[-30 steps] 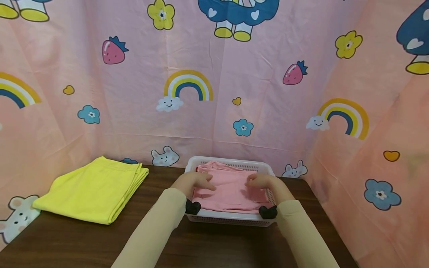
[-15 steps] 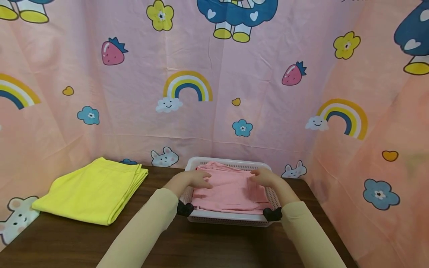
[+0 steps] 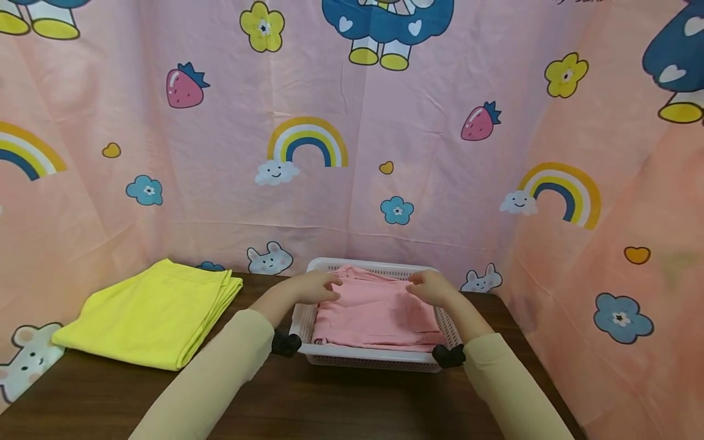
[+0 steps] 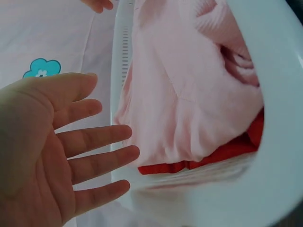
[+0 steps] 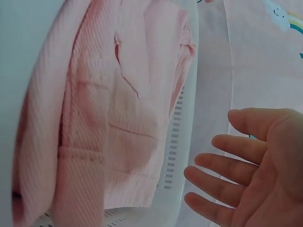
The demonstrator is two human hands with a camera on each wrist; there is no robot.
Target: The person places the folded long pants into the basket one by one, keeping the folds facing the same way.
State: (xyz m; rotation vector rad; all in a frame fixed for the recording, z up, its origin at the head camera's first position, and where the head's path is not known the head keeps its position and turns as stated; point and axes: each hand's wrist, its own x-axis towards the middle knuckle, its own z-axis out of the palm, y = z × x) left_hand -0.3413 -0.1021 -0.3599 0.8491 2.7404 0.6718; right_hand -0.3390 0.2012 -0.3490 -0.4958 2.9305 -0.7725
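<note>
A folded pink garment [image 3: 379, 311] lies in a white plastic basket [image 3: 374, 354] with slotted walls. Under its edge, red cloth [image 4: 203, 161] shows in the left wrist view. My left hand [image 3: 310, 288] is over the basket's left side, fingers spread and holding nothing. On the opposite side, my right hand [image 3: 437, 289] hovers above the right rim, its fingers apart with nothing in them. Seams and a pocket-like slit on the pink garment [image 5: 128, 118] are visible in the right wrist view.
A folded yellow cloth [image 3: 154, 311] lies on the dark wooden table [image 3: 352, 403], left of the basket. Behind the table and at both sides hangs a pink printed curtain [image 3: 231, 201]. Each wrist wears a black strap piece.
My left hand has drawn away to the left from the pink garment. The right hand has shifted slightly up and outward. Basket and garment stay in place.
</note>
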